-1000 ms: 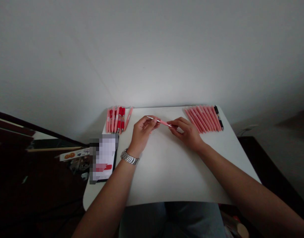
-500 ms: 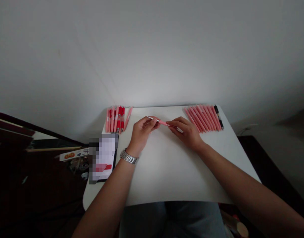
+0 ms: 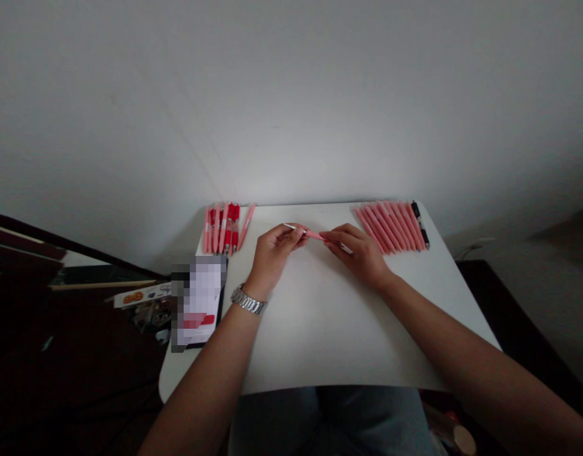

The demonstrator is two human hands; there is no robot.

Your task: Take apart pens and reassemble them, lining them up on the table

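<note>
your left hand and right hand pinch a pink pen between them over the table, so that one seems unfinished. red and pink pens lie left, a row of pink pens right; which are done can't be told.

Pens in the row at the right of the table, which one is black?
The rightmost one: the black pen. Its dark ends and pale middle set it apart from the pink pens beside it.
</note>
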